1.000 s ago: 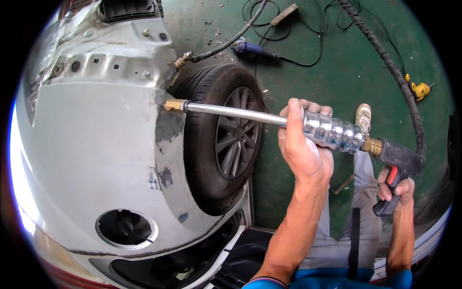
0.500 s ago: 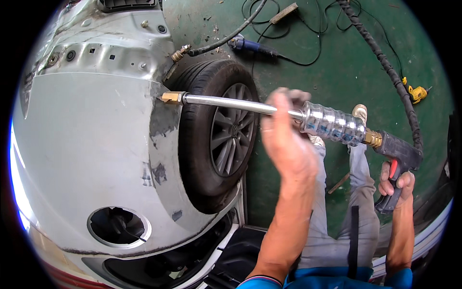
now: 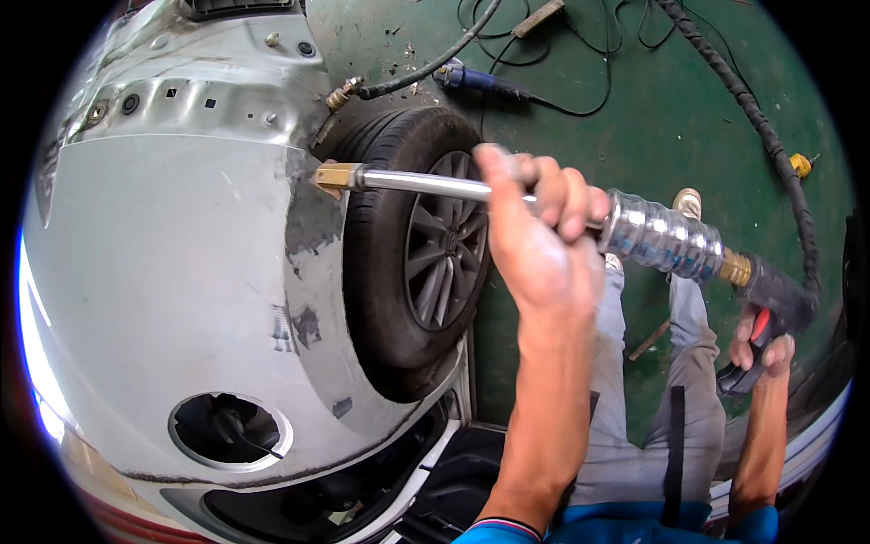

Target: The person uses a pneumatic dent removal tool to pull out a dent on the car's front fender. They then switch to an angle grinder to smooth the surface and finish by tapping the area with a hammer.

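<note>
Beside the wheel (image 3: 441, 258), the left grip (image 3: 548, 245) circles the chrome rod (image 3: 426, 183); the right grip (image 3: 774, 357) clasps the black handle (image 3: 739, 381).

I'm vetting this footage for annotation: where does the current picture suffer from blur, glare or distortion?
Head view: the left hand is motion-blurred, while the pale car panel looks sharper. Head view: white glare sits at the far left; highlights streak the ribbed metal cylinder. Head view: fisheye bending, black corners.

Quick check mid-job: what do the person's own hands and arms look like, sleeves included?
The left hand and right hand wear no gloves, and no watch shows. Both forearms are bare. The left sleeve is blue with thin striped trim; the right sleeve is blue too.
</note>
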Motion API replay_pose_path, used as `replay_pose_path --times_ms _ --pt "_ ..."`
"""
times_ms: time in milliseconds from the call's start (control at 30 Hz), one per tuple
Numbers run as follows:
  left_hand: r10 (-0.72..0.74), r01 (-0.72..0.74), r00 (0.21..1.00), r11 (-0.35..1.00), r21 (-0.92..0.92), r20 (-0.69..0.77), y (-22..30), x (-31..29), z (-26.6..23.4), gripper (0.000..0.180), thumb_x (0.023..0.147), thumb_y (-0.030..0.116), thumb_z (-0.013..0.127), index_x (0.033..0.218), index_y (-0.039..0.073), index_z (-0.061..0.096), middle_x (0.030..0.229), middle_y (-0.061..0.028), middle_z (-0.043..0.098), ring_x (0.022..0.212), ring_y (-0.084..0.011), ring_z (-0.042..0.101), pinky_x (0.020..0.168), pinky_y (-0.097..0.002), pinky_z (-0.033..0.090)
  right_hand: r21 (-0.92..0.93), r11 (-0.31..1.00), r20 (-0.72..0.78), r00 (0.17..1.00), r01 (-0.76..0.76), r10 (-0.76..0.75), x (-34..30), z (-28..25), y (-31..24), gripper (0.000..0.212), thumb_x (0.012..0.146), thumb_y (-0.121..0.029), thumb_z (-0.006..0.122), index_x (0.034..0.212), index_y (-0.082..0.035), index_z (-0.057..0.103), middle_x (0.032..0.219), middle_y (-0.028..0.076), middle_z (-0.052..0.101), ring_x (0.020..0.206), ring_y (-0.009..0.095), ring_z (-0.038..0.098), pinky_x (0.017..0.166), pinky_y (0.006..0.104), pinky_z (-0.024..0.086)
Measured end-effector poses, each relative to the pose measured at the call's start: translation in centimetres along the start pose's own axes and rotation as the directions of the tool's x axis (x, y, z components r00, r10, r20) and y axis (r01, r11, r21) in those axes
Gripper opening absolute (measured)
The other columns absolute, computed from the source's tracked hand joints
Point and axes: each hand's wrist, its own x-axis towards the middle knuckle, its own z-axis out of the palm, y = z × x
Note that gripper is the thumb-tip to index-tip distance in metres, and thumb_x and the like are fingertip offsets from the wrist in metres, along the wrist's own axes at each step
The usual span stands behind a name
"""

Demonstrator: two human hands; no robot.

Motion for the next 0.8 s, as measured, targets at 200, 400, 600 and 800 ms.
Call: replay_pose_path --times_ms 200,400,600,800 --pt "-0.031 -0.211 0.971 0.346 0.914 0.236 2.7 -4.9 -0.2 0.061 0.098 0.019 0.059 0.142 -0.013 0.031 0.135 -0.0272 0.049 0.127 -0.0327 0.051 0.109 -0.0404 0.038 0.546 0.815 0.170 0.978 -0.195 0.120 0.7 -2.1 3.3 0.099 0.074 -0.011 0.066 0.158 -0.012 0.014 0.102 0.022 0.063 0.059 0.021 0.060 0.064 0.0394 0.051" --pt "-0.067 0.005 0.935 -0.980 -0.201 0.349 23.5 -5.7 -1.8 0.084 0.085 0.029 0.073 0.152 0.003 0.031 0.161 -0.0171 0.024 0.151 -0.0311 0.018 0.121 -0.0497 0.014 0.728 0.683 0.044 0.999 -0.051 0.028 1.3 2.4 6.8 0.101 0.078 -0.013 0.066 0.159 -0.017 0.006 0.101 0.013 0.061 0.062 0.014 0.056 0.066 0.0332 0.048" --pt "-0.251 -0.148 0.949 -0.888 -0.435 0.188 24.1 -2.0 2.2 0.082 0.090 0.048 0.060 0.153 0.005 0.030 0.163 -0.0115 0.021 0.152 -0.0270 0.015 0.122 -0.0489 0.011 0.841 0.529 0.171 0.984 -0.118 -0.052 4.3 4.0 9.3 0.102 0.077 -0.008 0.067 0.159 -0.023 0.010 0.104 0.013 0.062 0.068 0.015 0.060 0.070 0.0320 0.049" --pt "-0.404 -0.252 0.893 -0.816 -0.521 0.201 21.4 2.2 0.7 0.079 0.090 0.045 0.063 0.151 0.004 0.035 0.162 -0.0113 0.024 0.151 -0.0259 0.017 0.121 -0.0488 0.013 0.890 0.429 0.251 0.953 -0.158 -0.169 8.0 1.1 11.0 0.102 0.076 -0.006 0.068 0.159 -0.020 0.011 0.105 0.016 0.063 0.070 0.016 0.061 0.070 0.0324 0.050"
